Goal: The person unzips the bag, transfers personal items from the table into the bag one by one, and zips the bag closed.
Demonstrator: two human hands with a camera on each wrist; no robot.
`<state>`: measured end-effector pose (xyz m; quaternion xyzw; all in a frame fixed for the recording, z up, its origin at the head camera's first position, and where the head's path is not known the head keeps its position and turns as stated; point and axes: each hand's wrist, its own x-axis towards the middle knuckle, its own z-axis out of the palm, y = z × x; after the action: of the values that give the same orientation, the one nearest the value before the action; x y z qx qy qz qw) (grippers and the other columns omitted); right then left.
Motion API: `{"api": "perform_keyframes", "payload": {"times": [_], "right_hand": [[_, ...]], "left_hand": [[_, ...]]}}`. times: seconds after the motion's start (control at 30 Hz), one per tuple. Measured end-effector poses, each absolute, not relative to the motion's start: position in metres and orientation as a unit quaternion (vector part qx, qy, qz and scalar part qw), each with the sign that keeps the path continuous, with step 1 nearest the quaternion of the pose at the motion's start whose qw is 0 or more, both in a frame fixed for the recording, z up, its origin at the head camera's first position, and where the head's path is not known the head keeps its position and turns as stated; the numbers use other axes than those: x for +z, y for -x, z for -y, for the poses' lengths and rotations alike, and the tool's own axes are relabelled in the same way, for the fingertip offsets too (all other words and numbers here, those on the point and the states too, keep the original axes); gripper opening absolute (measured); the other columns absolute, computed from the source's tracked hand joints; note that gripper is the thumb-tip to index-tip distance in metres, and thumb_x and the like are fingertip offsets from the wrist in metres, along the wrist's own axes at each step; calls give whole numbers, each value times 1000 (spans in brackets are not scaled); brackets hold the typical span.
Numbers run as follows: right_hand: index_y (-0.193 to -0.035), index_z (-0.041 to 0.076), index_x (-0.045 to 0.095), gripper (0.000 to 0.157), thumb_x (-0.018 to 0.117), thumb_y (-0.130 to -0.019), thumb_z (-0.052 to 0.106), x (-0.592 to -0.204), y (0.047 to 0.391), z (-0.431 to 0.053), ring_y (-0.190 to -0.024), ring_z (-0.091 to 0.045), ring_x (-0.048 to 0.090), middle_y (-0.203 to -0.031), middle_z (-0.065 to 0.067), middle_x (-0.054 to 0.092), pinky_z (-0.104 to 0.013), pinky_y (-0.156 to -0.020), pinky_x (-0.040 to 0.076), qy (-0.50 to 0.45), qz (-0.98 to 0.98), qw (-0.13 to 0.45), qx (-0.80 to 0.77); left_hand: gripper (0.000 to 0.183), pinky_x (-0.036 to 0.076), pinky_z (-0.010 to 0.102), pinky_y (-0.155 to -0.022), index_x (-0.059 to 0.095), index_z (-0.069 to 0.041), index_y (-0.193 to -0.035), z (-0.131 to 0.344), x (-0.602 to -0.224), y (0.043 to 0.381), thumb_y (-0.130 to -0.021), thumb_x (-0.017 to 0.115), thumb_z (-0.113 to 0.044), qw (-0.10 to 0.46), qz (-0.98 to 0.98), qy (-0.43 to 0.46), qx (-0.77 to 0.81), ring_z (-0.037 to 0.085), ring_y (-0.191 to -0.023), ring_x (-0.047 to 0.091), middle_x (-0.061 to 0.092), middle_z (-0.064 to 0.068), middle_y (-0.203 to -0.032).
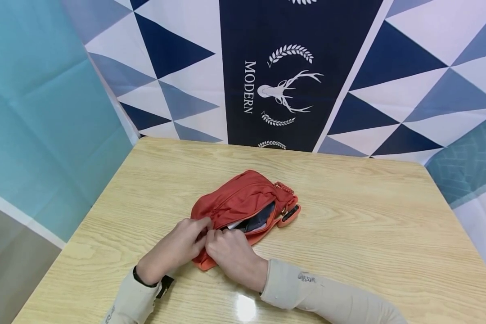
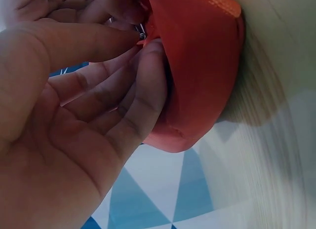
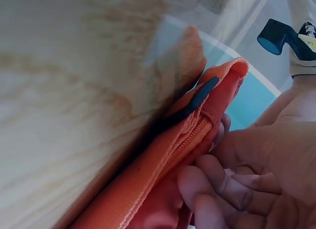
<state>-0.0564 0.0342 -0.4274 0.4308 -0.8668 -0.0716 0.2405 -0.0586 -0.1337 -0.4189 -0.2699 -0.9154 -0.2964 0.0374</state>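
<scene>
A red fabric waist bag (image 1: 239, 198) lies on the table with its front pocket unzipped. Dark cloth-like contents (image 1: 259, 218) and a white edge show in the opening. My left hand (image 1: 180, 247) pinches the bag at the left end of the zipper, thumb against fingers. Right beside it, my right hand (image 1: 235, 256) has its fingers curled on the same edge, knuckles up. In the left wrist view a small metal zipper piece (image 2: 141, 31) sits by the left thumb tip; which fingers hold it is hidden. An orange zipper (image 3: 190, 140) runs along the bag in the right wrist view.
An orange strap with a black buckle (image 1: 290, 213) and a braided cord (image 1: 283, 186) hang off the bag's right end. The wooden table (image 1: 368, 216) reaches back to a patterned cloth (image 1: 186, 90). A black band (image 1: 162, 285) is around the left wrist.
</scene>
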Motion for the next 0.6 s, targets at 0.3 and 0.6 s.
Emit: {"api": "perform_keyframes", "payload": {"times": [0.3, 0.6], "right_hand": [[-81, 17, 65, 9, 65, -89, 14, -427, 61, -34, -47, -8, 52, -60, 7, 53, -26, -38, 39, -431, 870, 223, -86], [-98, 10, 69, 9, 65, -90, 15, -424, 63, -41, -56, -10, 59, -71, 4, 62, -27, -44, 44, -453, 864, 214, -43]], "left_hand": [[21, 42, 20, -55, 58, -13, -85, 133, -421, 59, -86, 67, 7, 43, 917, 270, -292, 6, -61, 46, 49, -8, -69], [28, 39, 26, -56, 51, -14, -84, 131, -426, 55, -80, 77, -6, 55, 942, 249, -219, 10, -61, 44, 43, -8, -68]]}}
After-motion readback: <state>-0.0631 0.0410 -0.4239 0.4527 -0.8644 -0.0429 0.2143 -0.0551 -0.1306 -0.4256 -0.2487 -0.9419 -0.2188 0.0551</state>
